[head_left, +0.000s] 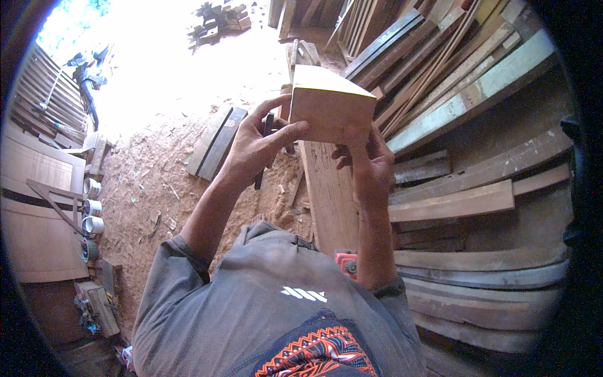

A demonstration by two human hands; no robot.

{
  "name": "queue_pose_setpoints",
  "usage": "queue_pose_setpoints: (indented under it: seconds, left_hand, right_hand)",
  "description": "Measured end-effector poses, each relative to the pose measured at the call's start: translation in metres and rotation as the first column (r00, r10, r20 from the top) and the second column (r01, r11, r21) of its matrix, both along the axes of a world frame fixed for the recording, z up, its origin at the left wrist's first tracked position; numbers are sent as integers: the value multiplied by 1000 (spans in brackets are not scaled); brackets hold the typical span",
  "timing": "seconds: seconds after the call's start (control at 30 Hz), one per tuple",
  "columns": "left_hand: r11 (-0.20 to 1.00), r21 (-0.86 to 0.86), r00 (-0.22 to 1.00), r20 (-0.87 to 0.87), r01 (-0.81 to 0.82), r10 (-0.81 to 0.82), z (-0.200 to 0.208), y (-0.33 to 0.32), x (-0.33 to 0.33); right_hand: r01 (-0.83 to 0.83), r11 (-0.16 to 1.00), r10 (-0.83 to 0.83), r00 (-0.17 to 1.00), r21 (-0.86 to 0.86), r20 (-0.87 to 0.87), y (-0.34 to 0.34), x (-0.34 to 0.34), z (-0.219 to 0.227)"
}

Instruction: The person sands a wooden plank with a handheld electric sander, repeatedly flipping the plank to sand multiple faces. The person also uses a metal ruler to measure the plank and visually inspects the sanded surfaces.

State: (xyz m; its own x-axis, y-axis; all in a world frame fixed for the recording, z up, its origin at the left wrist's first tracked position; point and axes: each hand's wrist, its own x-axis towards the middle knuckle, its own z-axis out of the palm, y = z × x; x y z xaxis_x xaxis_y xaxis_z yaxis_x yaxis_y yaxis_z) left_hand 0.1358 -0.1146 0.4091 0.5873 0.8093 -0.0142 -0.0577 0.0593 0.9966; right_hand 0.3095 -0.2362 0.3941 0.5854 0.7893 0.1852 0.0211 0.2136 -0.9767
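A pale wooden block (333,112) is held up in front of me, its top face brightly lit. My left hand (264,137) grips its left edge, with the thumb on the near face. A narrow dark strip (259,178) shows at that hand, partly hidden by it; I cannot make out what it is. My right hand (369,160) is closed on the block's lower right part, thumb against the near face. Below the block lies a long wooden plank (328,191). Beside my right forearm a red tool (347,261) is partly hidden.
Stacked boards (452,204) line the right side, with more long planks leaning at the upper right. Two short dark boards (217,143) lie on the shaving-covered ground (147,188). Several small round cans (92,207) and wooden panels (44,242) stand at the left.
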Motion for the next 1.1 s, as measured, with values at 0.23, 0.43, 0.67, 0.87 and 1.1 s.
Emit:
queue_pose_setpoints:
  seconds: [0.23,0.43,0.67,0.87,1.1]
  left_hand:
    - [1000,7,999,-48,-7,7,4,2,-4]
    - [1000,-5,1000,-15,-21,21,-2,2,-6]
    - [1000,6,999,-34,-25,25,-4,6,-7]
    - [999,6,998,-38,-52,53,-6,4,-8]
    - [999,12,999,17,-41,41,-9,6,-5]
  right_hand:
    - [-15,1000,15,1000,13,0,1,-3,-1]
    - [-23,999,23,1000,25,-14,3,-6,-3]
    - [-37,998,39,998,43,-41,6,-6,-3]
    - [-22,1000,22,999,17,-25,4,-9,-2]
    - [0,1000,0,1000,4,-19,5,-9,-2]
